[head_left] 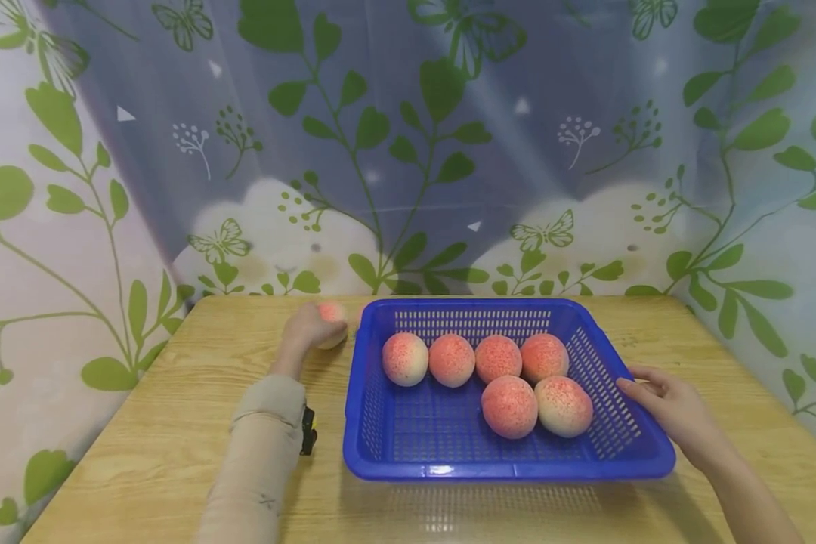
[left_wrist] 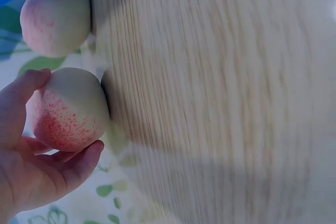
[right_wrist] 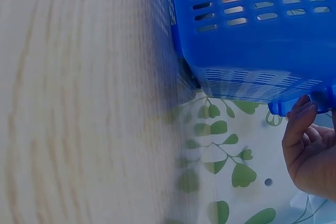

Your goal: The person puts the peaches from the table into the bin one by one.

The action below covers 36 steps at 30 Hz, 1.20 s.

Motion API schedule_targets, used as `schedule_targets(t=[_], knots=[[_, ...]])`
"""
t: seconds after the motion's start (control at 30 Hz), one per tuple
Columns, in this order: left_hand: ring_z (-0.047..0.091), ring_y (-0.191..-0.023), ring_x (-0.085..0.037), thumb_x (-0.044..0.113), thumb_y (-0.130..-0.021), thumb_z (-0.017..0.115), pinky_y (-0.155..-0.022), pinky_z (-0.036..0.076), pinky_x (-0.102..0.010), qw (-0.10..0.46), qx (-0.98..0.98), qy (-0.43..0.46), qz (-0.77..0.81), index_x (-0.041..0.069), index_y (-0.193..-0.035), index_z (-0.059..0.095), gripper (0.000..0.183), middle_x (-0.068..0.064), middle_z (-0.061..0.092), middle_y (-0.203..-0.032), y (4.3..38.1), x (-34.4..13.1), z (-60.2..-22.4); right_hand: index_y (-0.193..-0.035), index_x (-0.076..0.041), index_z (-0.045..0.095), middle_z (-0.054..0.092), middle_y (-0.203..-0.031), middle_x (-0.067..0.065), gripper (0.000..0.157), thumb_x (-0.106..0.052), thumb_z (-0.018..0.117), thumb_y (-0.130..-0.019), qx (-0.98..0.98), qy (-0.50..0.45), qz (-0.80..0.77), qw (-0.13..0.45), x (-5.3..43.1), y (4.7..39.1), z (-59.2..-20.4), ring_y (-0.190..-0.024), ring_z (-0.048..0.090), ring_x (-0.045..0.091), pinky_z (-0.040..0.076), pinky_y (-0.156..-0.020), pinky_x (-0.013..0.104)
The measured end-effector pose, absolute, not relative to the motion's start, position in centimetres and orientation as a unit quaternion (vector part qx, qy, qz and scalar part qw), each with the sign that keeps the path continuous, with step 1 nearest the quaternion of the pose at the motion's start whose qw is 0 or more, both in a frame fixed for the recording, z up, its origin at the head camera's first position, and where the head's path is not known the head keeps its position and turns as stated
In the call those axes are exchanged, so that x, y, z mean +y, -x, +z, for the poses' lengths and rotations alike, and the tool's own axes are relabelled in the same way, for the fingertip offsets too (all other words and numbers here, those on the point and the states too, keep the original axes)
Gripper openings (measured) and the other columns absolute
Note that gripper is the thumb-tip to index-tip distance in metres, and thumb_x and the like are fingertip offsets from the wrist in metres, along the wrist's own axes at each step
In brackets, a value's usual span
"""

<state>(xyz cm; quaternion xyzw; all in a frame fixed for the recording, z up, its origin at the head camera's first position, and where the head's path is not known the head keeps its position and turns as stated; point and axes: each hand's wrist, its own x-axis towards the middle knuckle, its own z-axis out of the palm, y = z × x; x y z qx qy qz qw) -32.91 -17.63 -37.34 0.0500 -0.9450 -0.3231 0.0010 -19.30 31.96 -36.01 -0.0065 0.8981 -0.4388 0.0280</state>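
Note:
My left hand [head_left: 309, 332] grips a pink-and-cream peach [left_wrist: 71, 109] at the table's far left. In the left wrist view, the thumb lies on one side of it and the fingers curl round the other. Another peach [left_wrist: 56, 18] sits close beside the held one in that view. A blue plastic basket [head_left: 442, 471] stands right of the left hand, with several peaches [head_left: 510, 408] inside, a row at the back and a pair in front. At its right side my right hand [head_left: 680, 412] holds the rim, thumb on top; in the right wrist view, fingers [right_wrist: 300, 119] curl at the rim.
The wooden table [head_left: 156, 446] runs back to a leaf-patterned curtain [head_left: 408, 174], which also hangs along both sides. A dark wrist device [head_left: 308, 431] is strapped at the left sleeve [head_left: 258, 446].

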Motion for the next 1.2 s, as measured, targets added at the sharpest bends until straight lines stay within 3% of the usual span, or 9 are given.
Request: schedule_targets(t=[0.1, 0.4, 0.7, 1.2], knots=[[0.053, -0.102, -0.040, 0.033, -0.080, 0.066, -0.086, 0.043, -0.047, 0.000, -0.947, -0.053, -0.318, -0.015, -0.120, 0.045, 0.067, -0.030, 0.053, -0.114, 32.5, -18.6, -37.2, -0.134, 0.014, 0.033, 0.061, -0.106, 0.023, 0.066, -0.036, 0.051, -0.095, 0.896, 0.007, -0.443, 0.026, 31.9, 19.3, -36.1, -0.077, 0.062, 0.009, 0.052, -0.065, 0.029], [0.044, -0.114, -0.045, 0.035, -0.082, 0.063, -0.094, 0.038, -0.051, -0.001, -0.944, -0.053, -0.327, -0.017, -0.134, 0.027, 0.081, -0.034, 0.040, -0.128, 31.9, -20.5, -35.6, -0.133, 0.014, 0.034, 0.064, -0.098, 0.016, 0.064, -0.035, 0.050, -0.095, 0.890, 0.005, -0.454, 0.025, 32.1, 19.3, -36.2, -0.074, 0.062, 0.010, 0.052, -0.063, 0.029], [0.031, -0.124, -0.049, 0.038, -0.082, 0.062, -0.098, 0.033, -0.054, -0.008, -0.950, -0.042, -0.311, -0.012, -0.140, 0.018, 0.088, -0.034, 0.028, -0.139, 31.6, -20.1, -32.7, -0.133, 0.014, 0.034, 0.063, -0.102, 0.021, 0.063, -0.034, 0.051, -0.095, 0.892, 0.011, -0.451, 0.016, 32.2, 19.3, -36.0, -0.074, 0.062, 0.007, 0.052, -0.064, 0.028], [0.046, -0.113, -0.042, 0.042, -0.080, 0.062, -0.089, 0.041, -0.050, 0.019, -0.966, 0.006, -0.260, -0.008, -0.138, 0.028, 0.084, -0.029, 0.044, -0.129, 31.0, -16.5, -26.1, -0.133, 0.013, 0.034, 0.062, -0.105, 0.022, 0.064, -0.036, 0.050, -0.095, 0.888, 0.008, -0.459, 0.028, 32.0, 19.3, -36.0, -0.075, 0.062, 0.006, 0.052, -0.064, 0.029]])
